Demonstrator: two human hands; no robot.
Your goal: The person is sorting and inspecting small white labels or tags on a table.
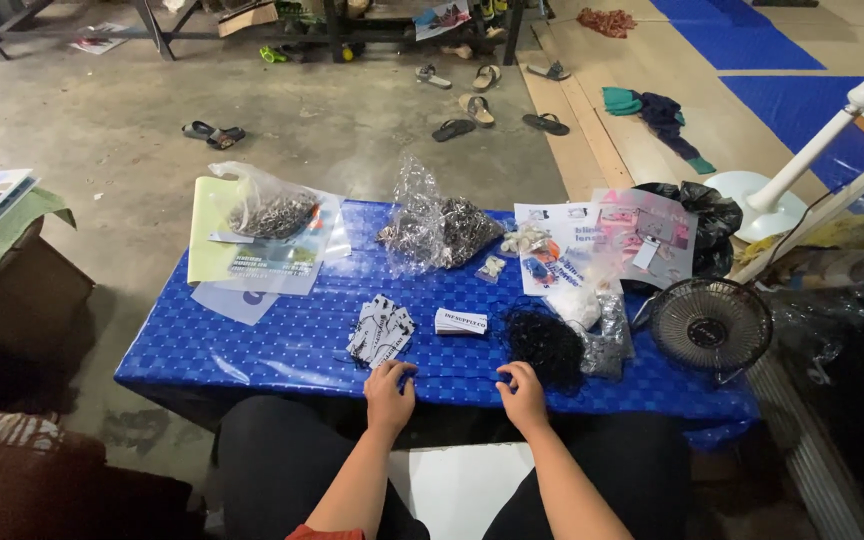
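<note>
Resting on the near edge of a low table covered in blue woven-pattern sheeting, the left hand lies palm down with fingers loosely spread, its fingertips touching or just short of a fanned pile of black-and-white printed cards; nothing is pinched. The right hand lies flat likewise, fingers slightly spread, fingertips at the near rim of a heap of black cords, holding nothing. Between the two, farther back: a small squared stack of white cards. Right of the cords: a clear bag of small grey parts, with a white wad behind it. Right end of table: a small round black desk fan, facing upward at a tilt. Middle back: a crumpled clear plastic bag of dark metal pieces; beside it a little bag of pale items and a cluster of whitish bits lying on printed white-and-pink sheets. Left back: a second clear bag of metal pieces resting on a yellow-green printed sheet. Beyond the right corner: a black bin bag and the white base of a standing fan. Concrete floor behind: scattered sandals. Person seated, dark trousers, knees under the table edge.
</note>
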